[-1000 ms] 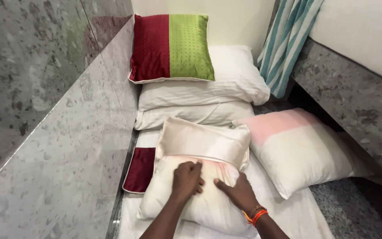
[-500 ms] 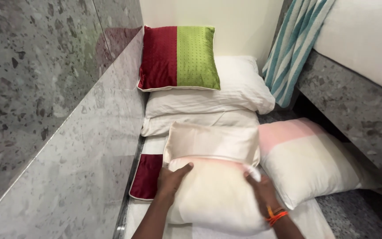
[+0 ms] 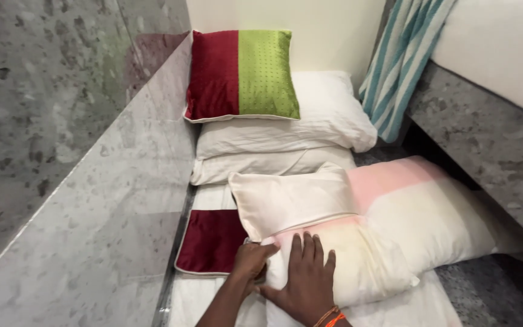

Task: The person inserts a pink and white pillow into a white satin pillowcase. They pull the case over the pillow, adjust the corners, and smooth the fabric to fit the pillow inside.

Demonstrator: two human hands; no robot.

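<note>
The pillow [image 3: 346,260] under the hands is soft and pale cream with a faint pink band along its upper edge. It lies on the white sheet [image 3: 201,297] at the bottom of the view, its surface creased and slightly puffed. A shiny cream pillowcase [image 3: 292,200] lies loosely over its far end, just beyond the fingertips, with one corner sticking up.

The right hand [image 3: 307,284] rests flat on the pillow, palm down, fingers [image 3: 310,251] stretched out and slightly spread, gripping nothing. An orange thread band [image 3: 331,318] circles its wrist. The left hand [image 3: 250,261] is curled at the pillow's left edge, its fingers closed on the edge of the fabric there, though the exact hold is partly hidden.

Just left of the left hand's fingers lies a flat dark red cushion cover [image 3: 210,242] with a pale trimmed edge. To the right of the right hand's fingers lies a larger pillow [image 3: 431,206], pink at its far end and cream nearer. Well beyond the fingertips, a white pillow [image 3: 298,133] lies on the sheet, and a red and green cushion [image 3: 242,75] leans upright against the wall behind it. A blue and white striped curtain [image 3: 404,57] hangs at the far right. A grey speckled stone wall [image 3: 62,151] runs along the left.
</note>
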